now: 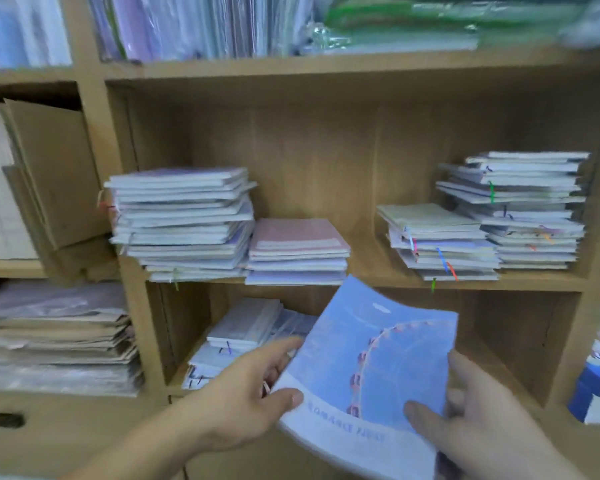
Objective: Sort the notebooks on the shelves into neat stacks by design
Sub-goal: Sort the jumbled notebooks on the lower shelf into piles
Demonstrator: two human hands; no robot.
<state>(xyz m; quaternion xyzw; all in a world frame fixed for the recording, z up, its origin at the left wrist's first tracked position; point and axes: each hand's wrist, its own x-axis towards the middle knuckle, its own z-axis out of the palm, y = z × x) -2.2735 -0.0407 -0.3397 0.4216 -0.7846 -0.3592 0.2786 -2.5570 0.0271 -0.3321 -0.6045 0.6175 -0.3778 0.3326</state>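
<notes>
A blue Ferris-wheel notebook (378, 344) is held cover-up before the lower shelf (492, 362), its long axis running away from the person, title end nearest. The left hand (243, 400) and right hand (482, 420) pinch its side edges, thumbs on the cover, fingers underneath.

The shelves (326, 64) look like matt light wood. The blue notebook (371, 362) has a smooth paper cover. Shiny plastic wrap (326, 36) covers items above.

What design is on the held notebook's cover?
Blue sky with a pink Ferris wheel on the notebook, head view.
</notes>
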